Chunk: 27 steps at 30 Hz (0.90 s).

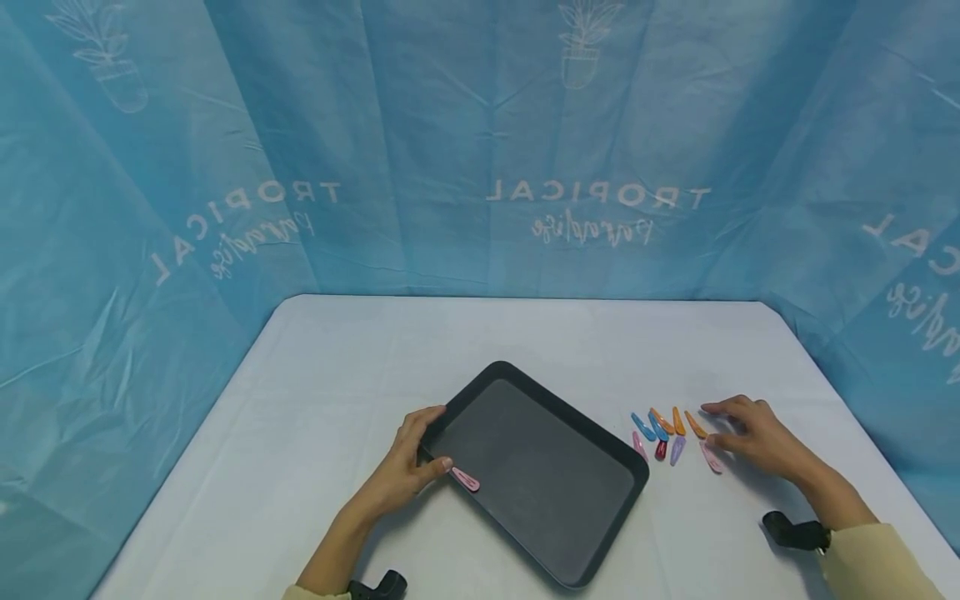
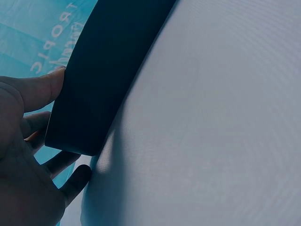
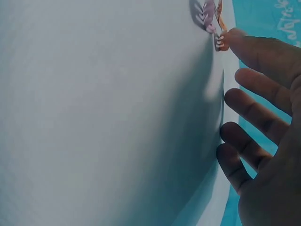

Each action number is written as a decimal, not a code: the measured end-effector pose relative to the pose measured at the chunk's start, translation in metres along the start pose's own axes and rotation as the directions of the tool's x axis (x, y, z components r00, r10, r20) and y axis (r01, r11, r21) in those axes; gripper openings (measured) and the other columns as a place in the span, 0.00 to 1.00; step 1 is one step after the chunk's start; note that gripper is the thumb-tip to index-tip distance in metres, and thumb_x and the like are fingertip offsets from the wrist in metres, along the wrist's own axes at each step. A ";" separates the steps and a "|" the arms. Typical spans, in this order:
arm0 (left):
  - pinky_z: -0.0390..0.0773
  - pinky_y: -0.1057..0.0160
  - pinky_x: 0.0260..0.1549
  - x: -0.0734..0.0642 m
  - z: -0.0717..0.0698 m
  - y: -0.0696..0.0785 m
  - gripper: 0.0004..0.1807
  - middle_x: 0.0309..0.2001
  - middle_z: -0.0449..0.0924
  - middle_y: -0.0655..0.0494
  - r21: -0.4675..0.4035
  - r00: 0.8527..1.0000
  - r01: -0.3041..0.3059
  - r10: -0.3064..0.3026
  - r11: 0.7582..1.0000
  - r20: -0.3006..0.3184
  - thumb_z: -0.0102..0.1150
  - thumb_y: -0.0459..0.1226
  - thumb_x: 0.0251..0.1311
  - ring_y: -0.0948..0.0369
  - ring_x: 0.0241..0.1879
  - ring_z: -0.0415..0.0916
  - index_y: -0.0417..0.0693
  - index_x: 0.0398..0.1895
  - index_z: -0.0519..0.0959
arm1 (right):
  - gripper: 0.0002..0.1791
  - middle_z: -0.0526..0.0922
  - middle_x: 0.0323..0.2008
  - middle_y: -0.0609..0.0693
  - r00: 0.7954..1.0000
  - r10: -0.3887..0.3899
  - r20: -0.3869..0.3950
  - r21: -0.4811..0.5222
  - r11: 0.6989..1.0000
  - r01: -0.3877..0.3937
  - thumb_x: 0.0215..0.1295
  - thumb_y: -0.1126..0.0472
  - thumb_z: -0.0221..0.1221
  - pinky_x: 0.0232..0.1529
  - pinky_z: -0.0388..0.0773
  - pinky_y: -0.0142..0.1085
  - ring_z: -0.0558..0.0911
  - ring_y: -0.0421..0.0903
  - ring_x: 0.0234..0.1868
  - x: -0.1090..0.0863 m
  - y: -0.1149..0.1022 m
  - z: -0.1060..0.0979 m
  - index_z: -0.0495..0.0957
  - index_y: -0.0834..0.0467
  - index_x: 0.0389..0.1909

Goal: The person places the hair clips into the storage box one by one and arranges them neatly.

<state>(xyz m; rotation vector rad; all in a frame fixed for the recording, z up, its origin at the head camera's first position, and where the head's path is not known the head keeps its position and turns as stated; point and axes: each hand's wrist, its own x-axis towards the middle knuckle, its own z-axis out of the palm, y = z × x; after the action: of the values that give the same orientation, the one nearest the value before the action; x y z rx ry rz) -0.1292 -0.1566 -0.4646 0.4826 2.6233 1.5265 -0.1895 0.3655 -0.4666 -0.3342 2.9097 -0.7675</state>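
Observation:
A dark grey baking tray (image 1: 536,467) lies turned at an angle on the white table. At its left corner my left hand (image 1: 412,458) grips it, the thumb at the rim and the fingers around the outer side. One pink hair clip (image 1: 466,479) sits on the tray's near rim, right by that thumb. To the right of the tray lie several hair clips in blue, orange, red, purple and pink. My right hand (image 1: 757,433) hovers at their right side, fingers spread and relaxed, the thumb tip close to an orange clip (image 1: 695,425) and a pink clip (image 1: 710,457).
White cloth covers the table (image 1: 360,350). Behind and at both sides hangs a blue curtain (image 1: 450,125) with mirrored lettering. Black camera mounts (image 1: 795,531) are strapped at both wrists, by the yellow sleeves (image 1: 877,562).

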 end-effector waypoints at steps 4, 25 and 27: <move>0.53 0.34 0.64 0.000 0.000 0.000 0.39 0.69 0.53 0.46 0.004 1.000 -0.002 0.002 1.000 -0.002 0.62 0.39 0.58 0.44 0.71 0.48 0.51 0.71 0.56 | 0.31 0.72 0.53 0.63 1.000 -0.016 -0.020 -0.015 1.000 0.015 0.54 0.50 0.67 0.41 0.67 0.43 0.64 0.55 0.51 0.000 0.003 0.002 0.74 0.61 0.57; 0.54 0.34 0.64 0.000 0.001 0.000 0.39 0.69 0.54 0.46 0.021 1.000 -0.005 0.005 1.000 -0.011 0.62 0.39 0.58 0.43 0.71 0.49 0.50 0.71 0.57 | 0.35 0.71 0.51 0.63 0.997 0.054 -0.047 -0.046 0.997 -0.056 0.51 0.43 0.67 0.43 0.68 0.50 0.62 0.59 0.51 0.012 -0.007 0.011 0.75 0.61 0.55; 0.53 0.34 0.64 0.000 0.001 0.001 0.39 0.69 0.53 0.47 0.018 1.000 0.004 -0.004 1.000 -0.010 0.62 0.39 0.58 0.44 0.71 0.49 0.50 0.71 0.56 | 0.35 0.71 0.51 0.63 0.997 0.051 -0.050 -0.044 0.998 -0.054 0.51 0.44 0.67 0.43 0.67 0.50 0.62 0.58 0.51 0.013 -0.006 0.012 0.75 0.61 0.55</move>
<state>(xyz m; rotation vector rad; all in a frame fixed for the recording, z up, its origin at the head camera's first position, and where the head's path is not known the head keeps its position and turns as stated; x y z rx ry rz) -0.1287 -0.1554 -0.4643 0.4718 2.6460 1.5097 -0.1989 0.3516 -0.4742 -0.2453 2.9726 -0.7132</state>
